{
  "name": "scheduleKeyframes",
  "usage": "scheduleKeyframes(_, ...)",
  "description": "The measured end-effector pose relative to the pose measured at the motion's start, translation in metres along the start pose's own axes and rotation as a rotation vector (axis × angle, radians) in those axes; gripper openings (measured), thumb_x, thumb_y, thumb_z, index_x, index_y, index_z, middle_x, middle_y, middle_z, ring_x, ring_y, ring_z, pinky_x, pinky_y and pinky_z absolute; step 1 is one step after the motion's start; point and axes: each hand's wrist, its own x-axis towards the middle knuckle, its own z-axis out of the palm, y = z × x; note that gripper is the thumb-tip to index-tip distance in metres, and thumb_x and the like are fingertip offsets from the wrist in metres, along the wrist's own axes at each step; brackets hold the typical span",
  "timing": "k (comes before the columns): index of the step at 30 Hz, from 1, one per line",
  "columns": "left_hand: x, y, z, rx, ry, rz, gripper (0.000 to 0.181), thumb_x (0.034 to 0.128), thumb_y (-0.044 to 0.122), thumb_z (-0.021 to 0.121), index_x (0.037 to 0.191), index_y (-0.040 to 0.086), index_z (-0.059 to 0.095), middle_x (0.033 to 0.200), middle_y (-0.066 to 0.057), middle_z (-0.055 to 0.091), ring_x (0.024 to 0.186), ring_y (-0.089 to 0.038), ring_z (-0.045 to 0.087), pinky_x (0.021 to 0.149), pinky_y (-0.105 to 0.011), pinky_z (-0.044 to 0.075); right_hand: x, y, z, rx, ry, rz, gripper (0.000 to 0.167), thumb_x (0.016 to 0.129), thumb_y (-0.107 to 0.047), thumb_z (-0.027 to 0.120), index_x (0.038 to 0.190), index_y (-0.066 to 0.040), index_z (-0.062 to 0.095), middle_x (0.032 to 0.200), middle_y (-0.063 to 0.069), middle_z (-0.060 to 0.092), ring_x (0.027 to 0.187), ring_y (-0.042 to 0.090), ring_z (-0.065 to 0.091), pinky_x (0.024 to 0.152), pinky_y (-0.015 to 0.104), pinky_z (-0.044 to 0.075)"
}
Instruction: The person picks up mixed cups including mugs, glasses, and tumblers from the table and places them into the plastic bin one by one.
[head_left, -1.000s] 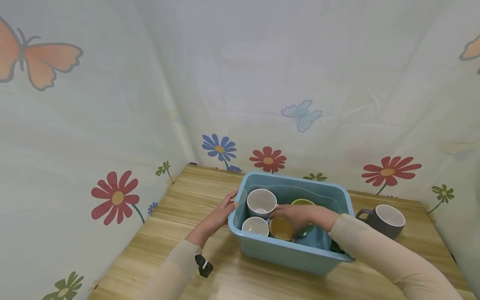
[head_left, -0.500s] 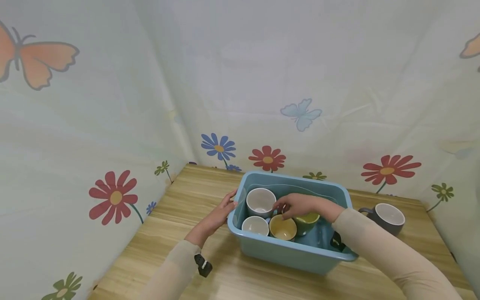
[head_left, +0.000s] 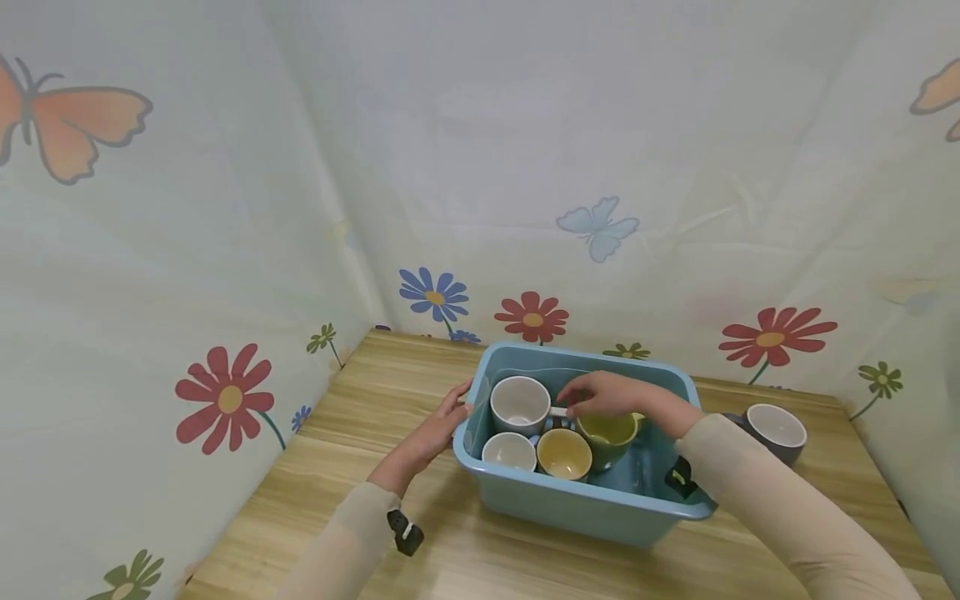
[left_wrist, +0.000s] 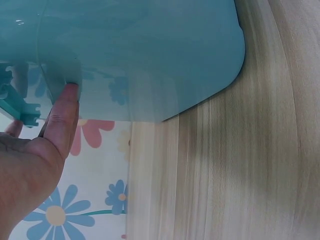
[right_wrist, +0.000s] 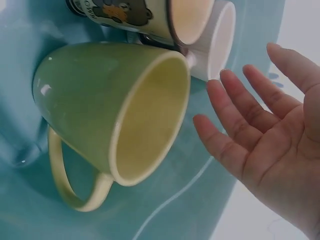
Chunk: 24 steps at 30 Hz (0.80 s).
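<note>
A blue plastic bin stands on the table with several mugs inside. My left hand touches its left end; the left wrist view shows a straight finger against the outer wall under the rim. My right hand hovers over the green mug, apart from it, with spread fingers holding nothing. That mug stands upright, its handle away from the other mugs. Beside it sit a yellow-lined mug with a bear print, a white-lined mug and a larger one behind.
A dark grey mug stands on the wooden table right of the bin, partly behind my right sleeve. Bare bin floor shows at the right end. A flower-printed sheet hangs close behind the table.
My right hand has left the yellow-lined mug, now standing beside the white-lined ones, and has risen back and right over the green mug. The left hand keeps its place on the bin.
</note>
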Motion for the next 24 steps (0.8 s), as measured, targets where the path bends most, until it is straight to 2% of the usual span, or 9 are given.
scheduleKeyframes(7, 0.001, 0.001, 0.001, -0.006, 0.006, -0.002, 0.063, 0.1089, 0.036, 0.035, 0.165, 0.018, 0.013, 0.156, -0.03, 0.039, 0.131, -0.037, 0.056, 0.104, -0.047, 0.053, -0.016, -0.003, -0.014, -0.014, 0.054, -0.002, 0.038, 0.099, -0.022, 0.064, 0.131, 0.0, 0.065, 0.122, 0.017, 0.071, 0.105, 0.025, 0.065, 0.095, 0.043, 0.058)
scheduleKeyframes(11, 0.0, 0.001, 0.001, -0.002, 0.005, 0.002, 0.063, 0.109, 0.036, 0.035, 0.165, 0.017, 0.012, 0.155, -0.03, 0.039, 0.131, -0.037, 0.056, 0.104, -0.046, 0.053, -0.03, -0.012, -0.023, -0.008, 0.079, -0.005, 0.039, 0.1, -0.024, 0.062, 0.131, 0.001, 0.065, 0.123, 0.018, 0.07, 0.109, 0.029, 0.066, 0.097, 0.047, 0.056)
scheduleKeyframes(17, 0.0, 0.001, 0.001, 0.001, 0.005, 0.011, 0.062, 0.1094, 0.034, 0.035, 0.165, 0.016, 0.013, 0.153, -0.03, 0.04, 0.124, -0.03, 0.058, 0.097, -0.038, 0.055, -0.049, -0.024, -0.035, -0.004, 0.139, -0.032, 0.039, 0.101, -0.023, 0.061, 0.13, 0.002, 0.064, 0.126, 0.022, 0.07, 0.109, 0.031, 0.067, 0.096, 0.047, 0.058)
scheduleKeyframes(24, 0.0, 0.002, 0.002, 0.006, 0.007, 0.018, 0.061, 0.1096, 0.034, 0.036, 0.164, 0.017, 0.015, 0.153, -0.03, 0.042, 0.124, -0.032, 0.059, 0.098, -0.042, 0.055, -0.068, -0.024, -0.045, 0.053, 0.216, -0.06, 0.039, 0.101, -0.021, 0.062, 0.131, 0.003, 0.064, 0.127, 0.023, 0.069, 0.11, 0.032, 0.066, 0.095, 0.047, 0.059)
